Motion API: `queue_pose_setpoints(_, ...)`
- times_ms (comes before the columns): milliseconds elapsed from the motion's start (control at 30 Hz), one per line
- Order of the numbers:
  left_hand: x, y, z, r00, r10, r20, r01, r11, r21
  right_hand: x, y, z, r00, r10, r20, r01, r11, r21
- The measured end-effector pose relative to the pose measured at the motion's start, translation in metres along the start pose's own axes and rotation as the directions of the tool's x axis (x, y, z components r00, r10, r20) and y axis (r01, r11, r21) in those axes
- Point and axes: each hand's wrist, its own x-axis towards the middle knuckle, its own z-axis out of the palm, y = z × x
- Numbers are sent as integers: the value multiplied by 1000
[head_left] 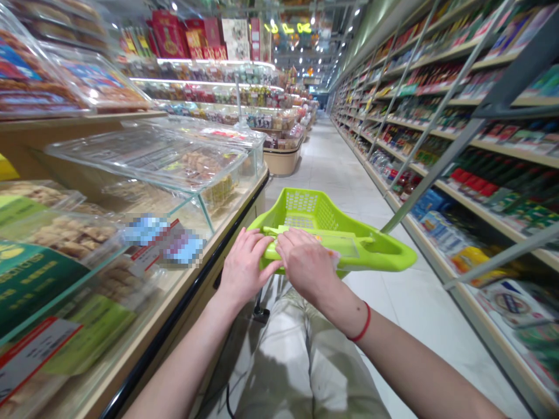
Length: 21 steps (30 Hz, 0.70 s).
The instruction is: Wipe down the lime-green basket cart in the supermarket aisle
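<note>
A bright green shopping cart stands in front of my legs, its perforated plastic basket pointing up the aisle. My left hand is closed around the left part of the cart's handle. Close beside it, my right hand wraps over the same handle near its middle, with a red string on that wrist. The two hands almost touch. A clear plastic panel lies along the handle to the right of my right hand. Little of the basket's inside shows.
At left runs a food counter with a black edge rail and clear bins of packaged snacks. On the right, tall shelves hold packets and bottles, with a slanted metal ladder against them. A rounded display stand stands ahead beside the tiled aisle.
</note>
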Motion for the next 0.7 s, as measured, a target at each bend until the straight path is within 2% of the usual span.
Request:
queue_pose_setpoints(100, 0, 0, 0, 1000, -11, -1, 11, 1000, -4, 12, -7, -4, 996, 64, 56, -63, 998, -10)
queue_pose_setpoints(200, 1, 0, 0, 1000, -8, -2, 8, 1000, -4, 13, -10, -3, 996, 80, 45, -80, 997, -13)
queue_pose_setpoints(300, 1, 0, 0, 1000, 3, -4, -3, 1000, 6, 3, -10, 4, 998, 51, -28, -51, 999, -18)
queue_pose_setpoints(433, 1, -1, 0, 1000, 17, 3, -17, 1000, 22, -23, -3, 12, 979, -56, -197, 51, 998, -32)
queue_pose_setpoints(600, 0, -2, 1, 999, 40, -26, -39, 999, 34, -46, 8, 6, 964, -161, -212, 161, 987, -18)
queue_pose_setpoints(700, -1, -2, 0, 999, 29, -18, -28, 999, 35, -38, 11, 3, 969, -104, -224, 105, 994, -6)
